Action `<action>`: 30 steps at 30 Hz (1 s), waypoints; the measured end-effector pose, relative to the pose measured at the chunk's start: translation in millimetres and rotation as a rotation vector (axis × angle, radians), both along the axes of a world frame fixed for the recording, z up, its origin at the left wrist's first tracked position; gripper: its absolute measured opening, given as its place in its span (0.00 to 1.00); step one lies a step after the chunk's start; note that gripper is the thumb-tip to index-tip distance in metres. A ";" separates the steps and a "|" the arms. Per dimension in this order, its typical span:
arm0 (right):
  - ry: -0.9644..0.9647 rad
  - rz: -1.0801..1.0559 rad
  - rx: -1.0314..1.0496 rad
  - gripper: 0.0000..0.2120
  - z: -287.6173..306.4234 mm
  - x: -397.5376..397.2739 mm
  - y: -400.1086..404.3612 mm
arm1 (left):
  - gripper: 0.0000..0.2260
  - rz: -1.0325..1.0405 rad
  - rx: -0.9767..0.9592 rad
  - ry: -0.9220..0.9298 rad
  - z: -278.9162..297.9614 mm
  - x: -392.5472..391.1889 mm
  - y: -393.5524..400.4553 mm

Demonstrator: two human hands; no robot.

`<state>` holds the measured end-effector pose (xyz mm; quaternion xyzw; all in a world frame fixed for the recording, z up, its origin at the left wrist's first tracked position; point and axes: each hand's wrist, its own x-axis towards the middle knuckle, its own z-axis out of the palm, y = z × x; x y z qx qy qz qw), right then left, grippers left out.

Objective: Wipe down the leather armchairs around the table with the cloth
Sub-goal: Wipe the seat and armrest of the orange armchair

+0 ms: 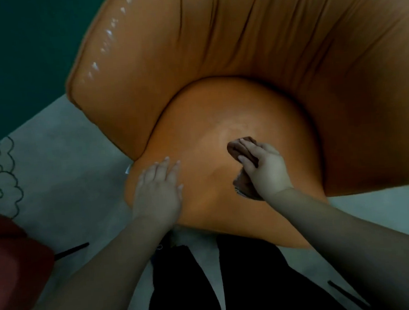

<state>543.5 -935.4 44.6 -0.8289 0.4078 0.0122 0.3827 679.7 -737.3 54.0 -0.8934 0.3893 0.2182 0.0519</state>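
Orange leather armchair [252, 59] fills the view from above, wrinkled backrest curving round a domed seat [220, 119]. Work is on the seat. Right hand [265, 168] lies on a bunched brown cloth [241, 149], just right of the seat's middle; cloth shows ahead of the fingers and again under the wrist side, so most of it sits beneath the palm. Right grip: fingers bent over the cloth and thumb alongside it, holding it down against the leather rather than lifted off it. Left hand [158, 187] rests flat on the seat's front left part, fingers straight and slightly spread, holding nothing; reads as a brace for leaning in. Progress, as a judgement: a faint paler patch on the seat just beyond the cloth may be a wiped or damp track, but light is dim and I cannot tell for sure. The left arm's top edge shows bright glints, either sheen or moisture; cannot say which. Backrest folds and the right arm show no clear sign either way. So the seat looks mid-wipe, with the rest of this chair unconfirmed. A dark red rounded shape [10, 265] at lower left may be another chair; only a corner shows, nothing tells whether it is wiped. No tabletop in view. Pale rug [59, 172] with a dark scroll outline lies under the chair, green floor beyond.
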 end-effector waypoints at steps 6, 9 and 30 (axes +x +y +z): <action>-0.054 -0.063 0.007 0.21 45.0 26.5 61.8 | 0.25 -0.024 -0.093 -0.038 42.8 38.3 52.6; -0.078 -0.147 -0.003 0.20 65.6 43.8 89.9 | 0.25 -0.057 -0.116 -0.035 69.7 63.6 75.6; -0.207 -0.280 -0.004 0.19 104.1 141.9 82.3 | 0.25 -0.026 -0.193 -0.070 115.1 198.7 35.3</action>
